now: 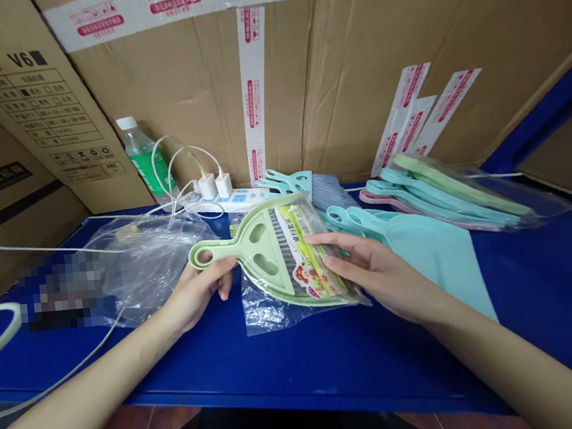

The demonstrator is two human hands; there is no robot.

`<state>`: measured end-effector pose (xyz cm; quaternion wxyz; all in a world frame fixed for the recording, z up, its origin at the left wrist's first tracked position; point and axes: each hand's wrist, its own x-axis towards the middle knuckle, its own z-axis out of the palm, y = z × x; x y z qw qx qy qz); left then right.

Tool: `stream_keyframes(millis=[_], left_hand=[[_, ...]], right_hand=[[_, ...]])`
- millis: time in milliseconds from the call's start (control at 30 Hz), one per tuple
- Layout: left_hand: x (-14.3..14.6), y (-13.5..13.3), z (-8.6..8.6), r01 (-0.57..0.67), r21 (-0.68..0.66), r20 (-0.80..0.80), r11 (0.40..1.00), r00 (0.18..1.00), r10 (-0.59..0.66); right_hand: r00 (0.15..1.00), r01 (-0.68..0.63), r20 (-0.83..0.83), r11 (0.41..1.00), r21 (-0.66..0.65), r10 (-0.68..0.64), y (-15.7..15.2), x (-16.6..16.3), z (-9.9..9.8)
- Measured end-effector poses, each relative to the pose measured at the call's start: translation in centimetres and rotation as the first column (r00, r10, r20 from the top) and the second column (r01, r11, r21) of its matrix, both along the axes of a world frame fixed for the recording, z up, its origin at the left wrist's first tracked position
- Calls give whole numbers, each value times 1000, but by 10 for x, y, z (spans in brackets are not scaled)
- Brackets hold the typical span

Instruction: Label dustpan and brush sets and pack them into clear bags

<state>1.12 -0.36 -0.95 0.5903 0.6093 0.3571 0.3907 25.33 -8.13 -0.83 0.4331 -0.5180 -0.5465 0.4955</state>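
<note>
A pale green dustpan with a small brush and a printed card (pixel 274 252), sheathed in a clear plastic bag, is held a little above the blue table (pixel 299 367). My left hand (pixel 200 292) pinches its ring handle, fingers closed round it. My right hand (pixel 371 267) grips the bagged pan's right edge, thumb on top, fingers under the bag. A teal dustpan (pixel 429 249) lies flat just right of my right hand. Behind it sits a teal brush with grey bristles (pixel 314 189).
A stack of bagged dustpans in green, teal and pink (pixel 444 194) lies at the back right. Loose clear bags (pixel 144 260) lie at the left. A power strip with chargers (pixel 224 196), white cables and a green bottle (pixel 144 160) stand before cardboard boxes (pixel 353 68).
</note>
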Motion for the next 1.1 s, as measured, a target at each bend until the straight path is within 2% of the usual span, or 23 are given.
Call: stream_keyframes(millis=[133, 333, 433, 633, 733, 833, 933, 1100], left_hand=[[2, -1, 1, -59, -49, 62, 997, 996, 62], [1, 0, 0, -3, -99, 95, 995, 995, 12], [-1, 1, -2, 36, -137, 105, 990, 994, -21], [-1, 1, -4, 37, -235, 208, 971, 978, 14], [-1, 1, -3, 28, -248, 233, 968, 972, 31], [0, 1, -3, -6, -260, 249, 966, 966, 73], [0, 2, -2, -42, -282, 263, 958, 957, 119], [2, 2, 1, -66, -313, 283, 948, 946, 159]], right_hand=[[996, -83, -25, 995, -54, 81, -1, -2, 2], [990, -114, -80, 994, -3, 113, -2, -1, -4], [989, -137, -61, 990, 20, 138, -2, 0, -6], [985, -166, 52, 984, 64, 162, -3, 1, -7], [978, -117, 187, 986, 118, 93, -4, 2, -9], [931, -9, 357, 974, 227, -75, -6, 1, -12], [863, 21, 460, 924, 381, -209, -8, 0, -13], [765, -57, 557, 828, 558, -323, -9, -2, -10]])
